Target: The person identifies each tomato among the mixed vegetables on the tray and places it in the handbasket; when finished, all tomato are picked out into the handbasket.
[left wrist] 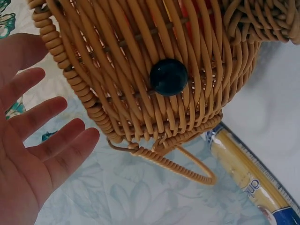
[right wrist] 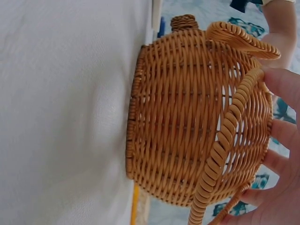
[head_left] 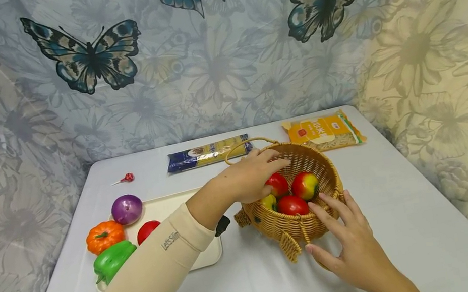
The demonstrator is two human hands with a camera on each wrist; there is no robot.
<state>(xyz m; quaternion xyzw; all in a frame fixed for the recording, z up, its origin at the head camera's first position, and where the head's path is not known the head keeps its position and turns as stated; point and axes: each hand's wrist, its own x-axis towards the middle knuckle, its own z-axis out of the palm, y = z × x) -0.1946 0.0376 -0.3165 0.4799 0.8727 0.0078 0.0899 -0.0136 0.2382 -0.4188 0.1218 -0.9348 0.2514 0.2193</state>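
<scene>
A wicker basket point(head_left: 270, 228) with woven ears and dark button eyes stands on the table and holds several red and yellow apples point(head_left: 304, 186). My left hand point(head_left: 250, 176) reaches over its left rim with loosely spread fingers, close above the apples. In the left wrist view those fingers point(left wrist: 65, 136) hold nothing and lie beside the rim. At the near right side, my right hand point(head_left: 351, 245) has its fingers spread, the fingertips right at the rim. A wrapped wicker handle point(right wrist: 225, 136) hangs down the basket's side in the right wrist view, near the right thumb.
A cream tray point(head_left: 210, 257) lies left, partly behind my left forearm, with a red round item point(head_left: 147, 230), purple onion point(head_left: 126, 209), orange pumpkin point(head_left: 105, 237) and green pepper point(head_left: 114, 261) at it. Farther back lie a lollipop point(head_left: 128, 177), pasta pack point(head_left: 207, 153) and yellow grain bag point(head_left: 324, 133).
</scene>
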